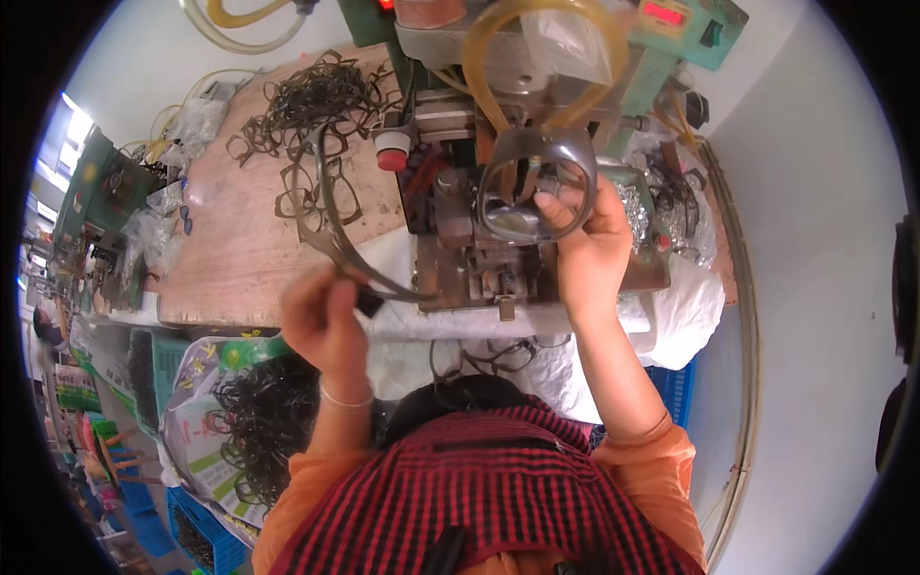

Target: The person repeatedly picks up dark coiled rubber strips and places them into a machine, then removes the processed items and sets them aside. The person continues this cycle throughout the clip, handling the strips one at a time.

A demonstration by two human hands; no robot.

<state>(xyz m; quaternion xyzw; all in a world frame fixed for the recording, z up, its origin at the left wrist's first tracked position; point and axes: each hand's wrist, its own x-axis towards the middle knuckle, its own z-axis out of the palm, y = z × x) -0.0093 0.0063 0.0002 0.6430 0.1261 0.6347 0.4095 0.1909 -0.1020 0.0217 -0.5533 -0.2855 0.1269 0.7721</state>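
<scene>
My left hand is closed on dark plastic eyeglass frames, blurred, whose curved rims reach up and to the right. A small black piece shows by the fingers. My right hand is raised at the metal machine, beside a translucent grey lens rim that stands large in front of the camera; the fingertips are seen through and behind it, and whether they grip it is unclear. Below lies the machine's metal fixture. A red push button sits on the machine's left.
A heap of dark eyeglass frames lies on the wooden table. Small metal parts fill a green tray at right. A bag of black frames stands low left. Yellow hoses loop overhead. A wall bounds the right.
</scene>
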